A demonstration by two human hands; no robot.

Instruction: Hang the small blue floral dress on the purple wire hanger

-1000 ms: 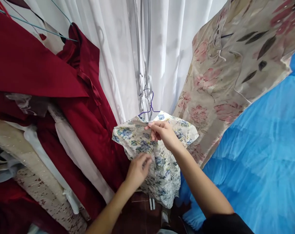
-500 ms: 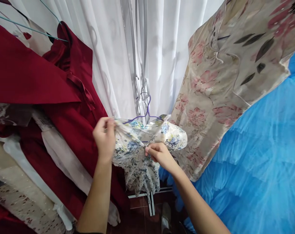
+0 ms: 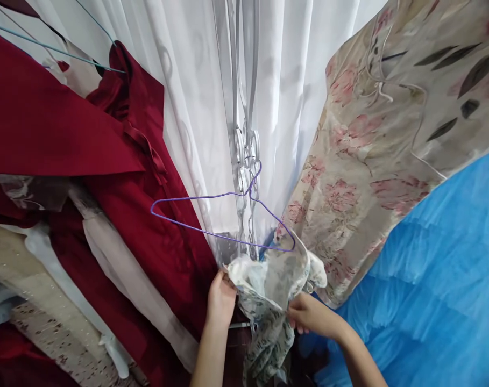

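White curtain (image 3: 284,80) falls in long folds across the back, and before it stands a pale metal stand (image 3: 253,70) with curled hooks down its front. From one of these hooks hangs a purple wire hanger (image 3: 212,196), tilted, its left corner reaching out over a dark red dress (image 3: 147,231) and its right corner lower. Just below the hanger's bottom bar is a flowered blouse (image 3: 268,333), white with blue and green, bunched and gathered, its neck opening spread towards the stand. The left hand (image 3: 222,301) pinches the blouse's left edge between thumb and fingers. The right hand (image 3: 312,317), fingers curled in, grips the cloth lower down on the other side. Behind the hanger's right corner the blouse's edge rises; whether the two touch I cannot tell. Left of the stand, a pale sleeve (image 3: 119,258) hangs below the red dress, and a teal hanger (image 3: 62,52) crosses the upper left corner. Right of the stand hangs a beige dress (image 3: 341,161) printed with pink flowers and dark leaves, a thin cord trailing over its front, and beside its lower edge spreads a ruffled bright blue dress (image 3: 422,279).
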